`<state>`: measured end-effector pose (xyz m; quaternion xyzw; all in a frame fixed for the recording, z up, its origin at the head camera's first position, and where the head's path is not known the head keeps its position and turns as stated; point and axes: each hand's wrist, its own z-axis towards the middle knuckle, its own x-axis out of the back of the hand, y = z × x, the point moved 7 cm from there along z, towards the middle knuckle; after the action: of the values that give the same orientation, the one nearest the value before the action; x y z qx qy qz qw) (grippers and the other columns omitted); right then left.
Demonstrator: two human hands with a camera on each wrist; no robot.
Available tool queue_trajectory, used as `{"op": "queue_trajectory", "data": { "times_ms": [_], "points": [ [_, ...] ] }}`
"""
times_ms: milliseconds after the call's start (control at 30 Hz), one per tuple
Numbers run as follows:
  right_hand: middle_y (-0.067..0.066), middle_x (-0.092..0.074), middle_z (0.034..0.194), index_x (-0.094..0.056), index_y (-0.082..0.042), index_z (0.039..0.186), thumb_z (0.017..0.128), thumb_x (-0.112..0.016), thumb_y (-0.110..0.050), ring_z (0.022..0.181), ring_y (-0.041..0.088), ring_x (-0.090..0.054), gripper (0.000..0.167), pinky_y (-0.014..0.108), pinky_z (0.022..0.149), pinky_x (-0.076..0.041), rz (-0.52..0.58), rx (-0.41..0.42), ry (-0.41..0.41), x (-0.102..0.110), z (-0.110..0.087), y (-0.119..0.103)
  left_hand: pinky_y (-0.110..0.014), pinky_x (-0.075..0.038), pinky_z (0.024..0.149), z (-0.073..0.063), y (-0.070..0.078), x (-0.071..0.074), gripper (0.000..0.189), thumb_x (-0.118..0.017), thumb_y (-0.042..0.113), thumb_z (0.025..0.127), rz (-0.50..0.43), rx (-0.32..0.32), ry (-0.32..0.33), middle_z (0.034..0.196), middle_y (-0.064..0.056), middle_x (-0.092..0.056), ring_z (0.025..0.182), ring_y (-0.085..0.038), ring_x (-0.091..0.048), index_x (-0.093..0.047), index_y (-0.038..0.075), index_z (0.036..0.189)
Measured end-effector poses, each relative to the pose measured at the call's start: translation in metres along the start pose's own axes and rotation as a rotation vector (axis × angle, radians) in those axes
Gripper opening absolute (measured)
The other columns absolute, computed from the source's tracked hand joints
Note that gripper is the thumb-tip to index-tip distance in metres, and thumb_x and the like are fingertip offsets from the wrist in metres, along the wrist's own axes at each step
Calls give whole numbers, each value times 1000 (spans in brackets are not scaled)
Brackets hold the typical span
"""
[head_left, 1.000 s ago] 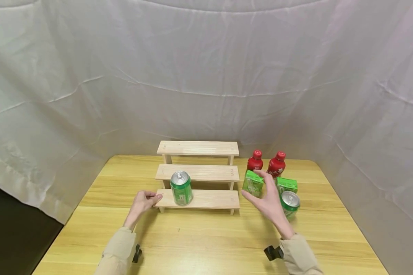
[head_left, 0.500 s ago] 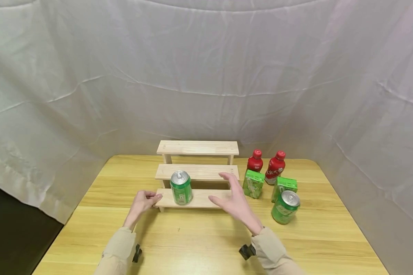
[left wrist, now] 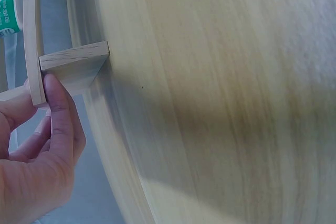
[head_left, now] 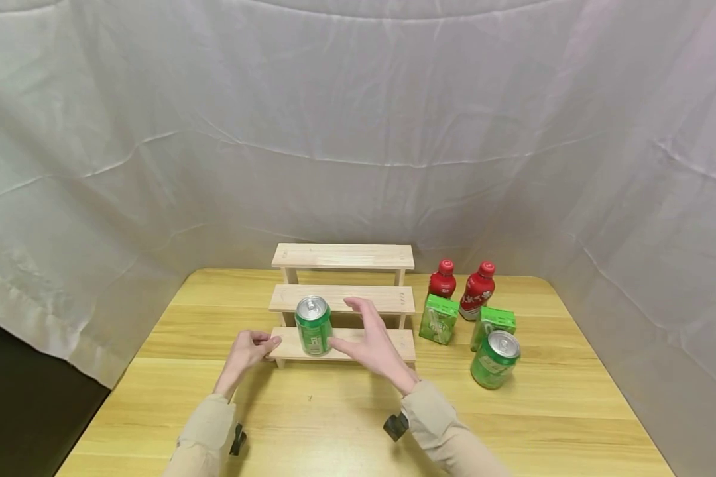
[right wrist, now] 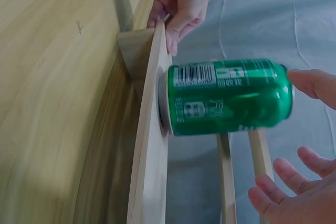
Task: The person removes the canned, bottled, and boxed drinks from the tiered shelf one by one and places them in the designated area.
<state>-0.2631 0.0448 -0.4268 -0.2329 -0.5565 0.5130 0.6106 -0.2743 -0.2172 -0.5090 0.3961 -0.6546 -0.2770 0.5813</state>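
A green soda can (head_left: 313, 327) stands upright on the lowest step of a three-tier wooden shelf (head_left: 370, 344), left of its middle. My left hand (head_left: 249, 350) pinches the left end of that lowest board, thumb on top and fingers underneath, as the left wrist view shows. Just right of the can is my right hand (head_left: 370, 341), thumb and fingers spread wide, holding nothing. In the right wrist view the can (right wrist: 228, 98) has its base on the board, and the thumb (right wrist: 315, 85) reaches close to its upper end.
Right of the shelf stand two red bottles (head_left: 477, 291), two green drink cartons (head_left: 438, 321) and another green can (head_left: 494, 361) on the wooden table (head_left: 310, 430). A pale curtain (head_left: 358, 132) encloses the back and sides.
My right hand has moved left from beside the drink cartons to the can on the lowest step, staying spread. The left hand has kept its hold on the board.
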Motion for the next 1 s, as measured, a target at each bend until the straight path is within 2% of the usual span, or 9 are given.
{"op": "queue_trajectory", "data": {
  "times_ms": [333,600,767,1000],
  "points": [
    [17,-47,146,-41,-6,146,81,-83,-25,138,35,-44,80,57,115,-39,13,-2,-68,-26,14,-4,-43,-58,87,0,0,0,42,-68,20,96,3,-7,-1,109,-32,-70,94,-30,-69,-64,-17,115],
    [16,-53,135,-41,-6,143,81,-83,-23,124,30,-53,77,55,106,-47,20,14,-90,-44,24,-4,-35,-59,80,0,-2,0,40,-67,19,97,-17,4,-3,105,-28,-71,87,-23,-68,-64,-16,116],
    [15,-53,136,-39,-8,145,84,-81,-24,124,31,-55,76,51,103,-50,-1,-13,-79,-52,29,-2,-32,-57,77,0,-2,0,38,-67,19,97,-21,4,-5,101,-26,-72,83,-20,-66,-65,-15,114],
    [13,-58,134,-45,-10,141,83,-82,-25,122,32,-56,71,55,101,-49,-14,-18,-25,-51,29,-1,-30,-57,75,-1,-1,0,39,-68,20,96,-24,7,-1,100,-25,-72,83,-20,-66,-65,-15,114]
  ]
}}
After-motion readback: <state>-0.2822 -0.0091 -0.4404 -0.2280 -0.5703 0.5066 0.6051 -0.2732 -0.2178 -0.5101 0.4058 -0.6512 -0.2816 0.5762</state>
